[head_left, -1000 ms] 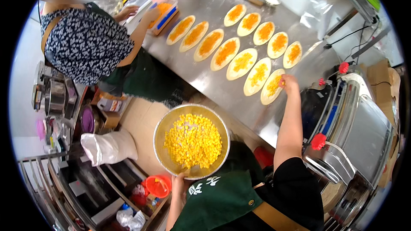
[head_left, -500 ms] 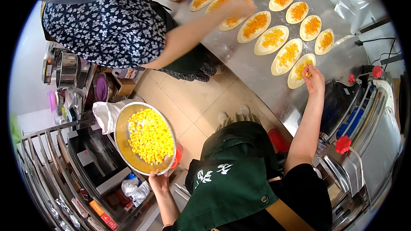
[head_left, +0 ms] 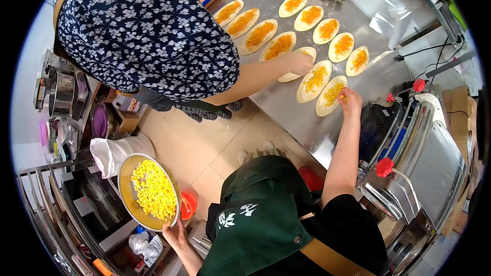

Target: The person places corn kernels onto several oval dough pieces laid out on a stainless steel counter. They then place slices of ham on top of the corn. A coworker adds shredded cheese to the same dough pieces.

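Right hand (head_left: 350, 103) bunched over a corn-topped dough oval (head_left: 322, 108), left hand (head_left: 175, 234) gripping the rim of a bowl (head_left: 127, 186)
The right fingers are bent nearly together, seemingly on a few kernels, above the dough by the table's (head_left: 294, 125) near edge, towards its right corner; a loose pinch could scatter them onto the bare metal. The left fingers hold just one side of the bowl, off the table, so a slip or steeper tilt could spill its corn (head_left: 153, 189). The dough is pale, flat and pointed at its ends, with yellow kernels along its middle. Two ovals over, a co-worker's hand (head_left: 299, 63) might bump the row; ovals towards the far edge (head_left: 330, 29) carry orange topping
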Motion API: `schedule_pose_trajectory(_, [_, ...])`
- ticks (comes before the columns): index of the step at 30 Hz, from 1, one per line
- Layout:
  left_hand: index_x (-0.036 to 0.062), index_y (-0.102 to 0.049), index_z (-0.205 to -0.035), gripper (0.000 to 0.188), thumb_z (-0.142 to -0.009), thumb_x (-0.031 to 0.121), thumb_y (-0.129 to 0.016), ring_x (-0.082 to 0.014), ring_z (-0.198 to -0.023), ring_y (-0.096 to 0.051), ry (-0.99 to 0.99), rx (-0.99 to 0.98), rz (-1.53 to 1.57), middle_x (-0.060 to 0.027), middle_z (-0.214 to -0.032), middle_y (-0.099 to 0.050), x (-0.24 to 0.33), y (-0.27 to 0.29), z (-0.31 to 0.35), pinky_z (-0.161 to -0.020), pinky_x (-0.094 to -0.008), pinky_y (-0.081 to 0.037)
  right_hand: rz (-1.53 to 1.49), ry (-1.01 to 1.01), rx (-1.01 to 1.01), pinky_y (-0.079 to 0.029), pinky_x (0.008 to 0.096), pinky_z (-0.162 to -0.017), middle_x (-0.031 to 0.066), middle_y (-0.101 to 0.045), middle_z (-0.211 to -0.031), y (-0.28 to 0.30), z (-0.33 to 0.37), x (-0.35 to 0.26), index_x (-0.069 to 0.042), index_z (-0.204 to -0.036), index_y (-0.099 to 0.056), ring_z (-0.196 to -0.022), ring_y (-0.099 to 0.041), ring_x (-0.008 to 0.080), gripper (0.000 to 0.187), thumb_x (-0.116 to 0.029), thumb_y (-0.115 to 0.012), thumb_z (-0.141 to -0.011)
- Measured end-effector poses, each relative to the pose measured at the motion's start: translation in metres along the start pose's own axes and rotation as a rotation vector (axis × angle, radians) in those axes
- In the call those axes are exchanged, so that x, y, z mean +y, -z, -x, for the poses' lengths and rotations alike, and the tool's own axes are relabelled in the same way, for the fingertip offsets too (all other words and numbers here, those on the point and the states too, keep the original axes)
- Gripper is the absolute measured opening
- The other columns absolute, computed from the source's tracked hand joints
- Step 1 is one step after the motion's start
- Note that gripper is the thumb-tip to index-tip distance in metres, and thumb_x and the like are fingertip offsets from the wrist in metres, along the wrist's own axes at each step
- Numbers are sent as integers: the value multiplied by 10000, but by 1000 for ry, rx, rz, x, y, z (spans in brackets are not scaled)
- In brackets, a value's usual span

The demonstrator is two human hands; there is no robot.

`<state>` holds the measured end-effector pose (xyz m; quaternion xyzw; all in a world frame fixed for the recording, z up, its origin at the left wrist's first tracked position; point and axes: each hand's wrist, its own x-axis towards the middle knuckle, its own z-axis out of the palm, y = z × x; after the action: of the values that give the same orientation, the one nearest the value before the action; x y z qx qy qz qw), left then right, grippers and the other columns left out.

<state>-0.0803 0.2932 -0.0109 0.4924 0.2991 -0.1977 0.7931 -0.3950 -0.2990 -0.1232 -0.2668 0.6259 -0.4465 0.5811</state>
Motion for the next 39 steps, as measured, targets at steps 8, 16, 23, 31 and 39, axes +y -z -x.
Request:
schedule_pose_trajectory(8, [-58,-369,-1192,550,-646,-41,-430,-336,-1045,-507,7,11,3,-190,-1163,-481,-14,-32,8,-839,-436,-501,128,-16,60,-492,291,-646,79,-557,-848,7,-16,6,16,-991,-533,-750,-553,167,185,-68,-526,-827])
schedule_pose_trajectory(16, [-56,-375,-1185,540,-649,-34,-439,-336,-1037,-516,39,-25,-32,-195,-1147,-492,-15,-26,-2,-847,-446,-495,183,-32,20,-493,307,-693,103,-564,-946,2,-15,6,33,-977,-554,-811,-555,186,178,-2,-492,-813])
schedule_pose_trajectory(23, [-42,-378,-1197,521,-679,-11,-423,-367,-992,-530,80,-75,-58,-204,-1131,-497,-24,-46,5,-817,-414,-512,122,-55,11,-498,291,-645,98,-560,-846,11,-13,16,28,-950,-552,-723,-552,167,155,6,-493,-809])
schedule_pose_trajectory(31, [-18,-421,-1169,497,-672,-16,-436,-327,-1000,-534,115,-114,-39,-169,-1122,-517,-38,-51,13,-840,-430,-496,-354,-62,-23,-454,236,-543,61,-551,-724,-3,46,36,2,-854,-559,-625,-536,135,68,-20,-516,-806])
schedule_pose_trajectory(39, [-2,-317,-1249,644,-623,-21,-464,-351,-1077,-490,69,-109,-72,-186,-1224,-433,-42,-38,13,-892,-455,-450,20,-598,-1041,-466,245,-651,60,-591,-793,-85,261,74,3,-884,-586,-704,-562,125,124,-65,-584,-779])
